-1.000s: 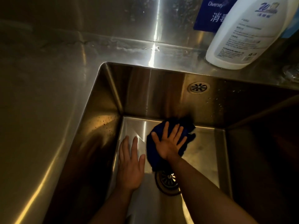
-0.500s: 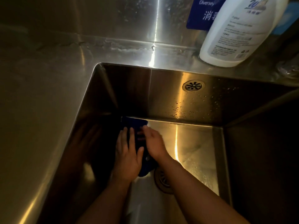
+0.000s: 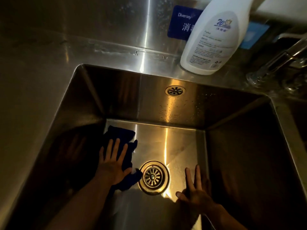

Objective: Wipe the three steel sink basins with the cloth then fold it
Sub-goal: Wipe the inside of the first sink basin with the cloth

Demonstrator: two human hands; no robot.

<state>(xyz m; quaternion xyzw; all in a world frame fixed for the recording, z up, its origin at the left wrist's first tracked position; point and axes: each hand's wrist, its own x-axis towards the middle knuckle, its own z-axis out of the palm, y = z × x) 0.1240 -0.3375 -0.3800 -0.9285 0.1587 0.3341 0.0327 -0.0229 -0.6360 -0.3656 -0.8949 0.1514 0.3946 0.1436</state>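
Our left hand lies flat with fingers spread wide, pressing the dark blue cloth onto the floor of the steel sink, in its far left corner beside the drain. Our right hand rests open and empty on the floor right of the drain. A white bottle stands on the desk behind the sink.

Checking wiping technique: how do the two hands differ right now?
The left hand presses flat on the dark blue cloth at the basin floor's left side; the right hand touches no cloth, resting right of the drain. Both are open, fingers spread.
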